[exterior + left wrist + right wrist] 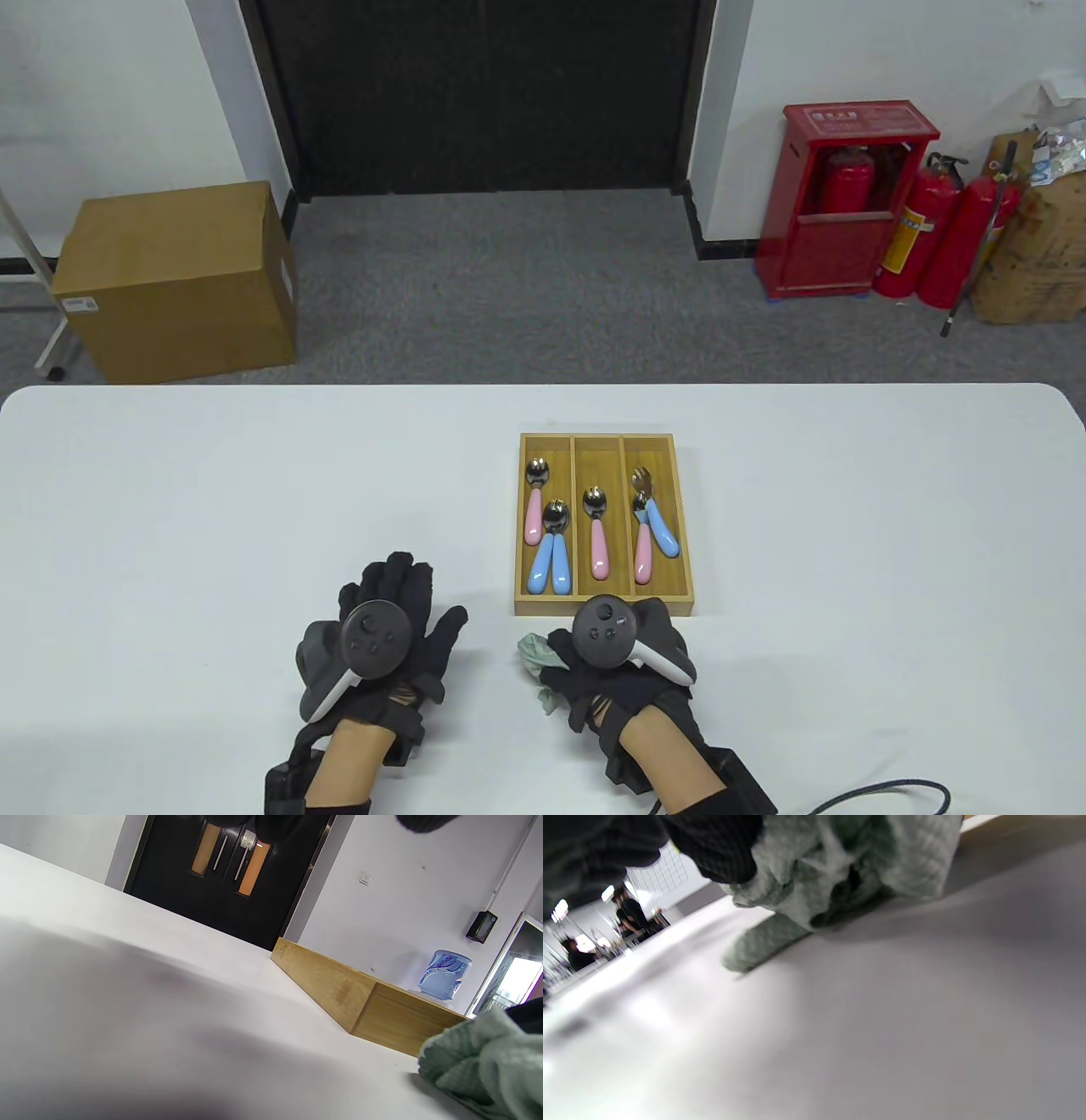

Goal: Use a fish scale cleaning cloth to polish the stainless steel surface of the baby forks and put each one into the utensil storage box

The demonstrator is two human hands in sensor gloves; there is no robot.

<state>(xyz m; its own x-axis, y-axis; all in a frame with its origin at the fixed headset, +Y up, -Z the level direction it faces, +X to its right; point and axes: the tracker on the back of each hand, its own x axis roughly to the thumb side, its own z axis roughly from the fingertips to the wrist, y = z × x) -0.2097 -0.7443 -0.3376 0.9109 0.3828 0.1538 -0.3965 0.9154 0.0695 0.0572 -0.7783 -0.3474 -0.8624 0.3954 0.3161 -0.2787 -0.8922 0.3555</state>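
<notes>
The wooden utensil storage box (601,607) sits mid-table with three compartments. Pink and blue handled spoons (545,543) lie in the left one, a pink-handled utensil (597,539) in the middle, and a pink and a blue handled baby fork (652,531) in the right. My right hand (624,658) rests on the table just in front of the box, holding the crumpled green cleaning cloth (534,655) (840,870) (488,1065) under its fingers. My left hand (386,632) lies flat and open on the table, left of the cloth, holding nothing.
The box's side wall (339,988) shows in the left wrist view. Beyond the white table (212,509) are a cardboard box (174,280) on the floor at left, and a red cabinet (844,199) with fire extinguishers at right. A black cable (891,789) trails at bottom right.
</notes>
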